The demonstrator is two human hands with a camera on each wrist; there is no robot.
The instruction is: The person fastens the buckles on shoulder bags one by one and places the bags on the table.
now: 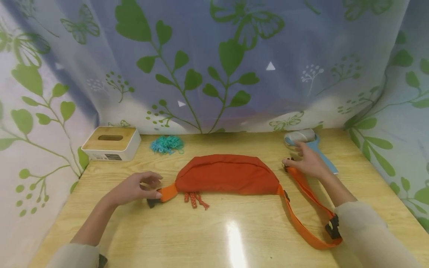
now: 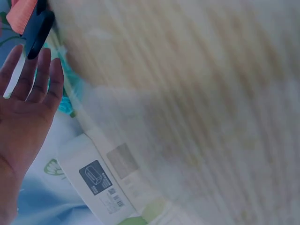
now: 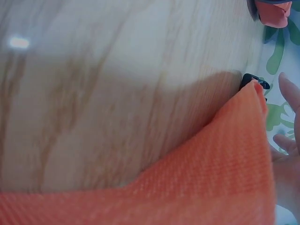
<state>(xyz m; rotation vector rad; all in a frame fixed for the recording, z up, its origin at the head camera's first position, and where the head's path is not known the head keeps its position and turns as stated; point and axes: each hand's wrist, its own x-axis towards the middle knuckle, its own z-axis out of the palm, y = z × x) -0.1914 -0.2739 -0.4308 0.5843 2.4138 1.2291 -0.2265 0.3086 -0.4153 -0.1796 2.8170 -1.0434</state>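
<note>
A red-orange waist bag [image 1: 226, 175] lies flat on the wooden table, with orange straps running out both sides. By the short left strap [image 1: 168, 192] is my left hand [image 1: 137, 189], thumb at the black buckle [image 1: 154, 201]. In the left wrist view its fingers [image 2: 41, 77] are nearly straight, tips just under the buckle [image 2: 40, 30]. My right hand [image 1: 310, 160] hovers at the end of the long right strap [image 1: 305, 186], thumb tip over the black buckle [image 1: 289, 163] and fingers spread apart. The right wrist view shows the thumb [image 3: 289, 91] apart from that buckle [image 3: 253, 82].
Behind my right hand lies a lint roller [image 1: 303, 137] with a blue handle. A tissue box [image 1: 112, 143] with a wooden lid stands at the back left, beside teal yarn [image 1: 167, 144]. Braided red cords [image 1: 193, 200] stick out under the bag. Leaf-patterned curtains [image 1: 201, 74] enclose the table.
</note>
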